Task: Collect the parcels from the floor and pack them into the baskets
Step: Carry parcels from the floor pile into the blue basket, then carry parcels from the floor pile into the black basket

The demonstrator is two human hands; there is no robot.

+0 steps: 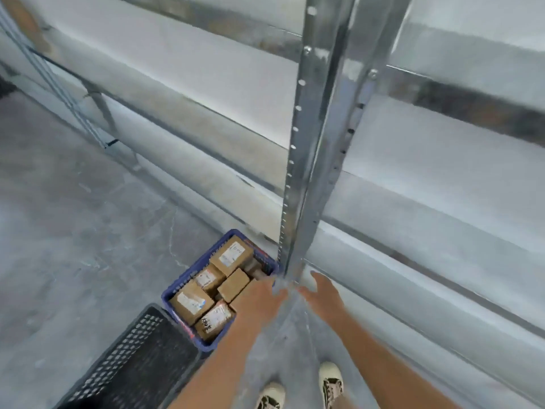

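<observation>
a: head view, what lies on the floor?
b: a blue basket holding brown parcels, just left of the metal rack post. a black basket sits nearer, touching its near-left end.
a: and my hands?
b: my left hand reaches over the blue basket's right edge; motion blur hides its fingers, so i cannot tell its grip. my right hand, fingers spread, holds nothing, right of the post. my shoes stand near.
</observation>
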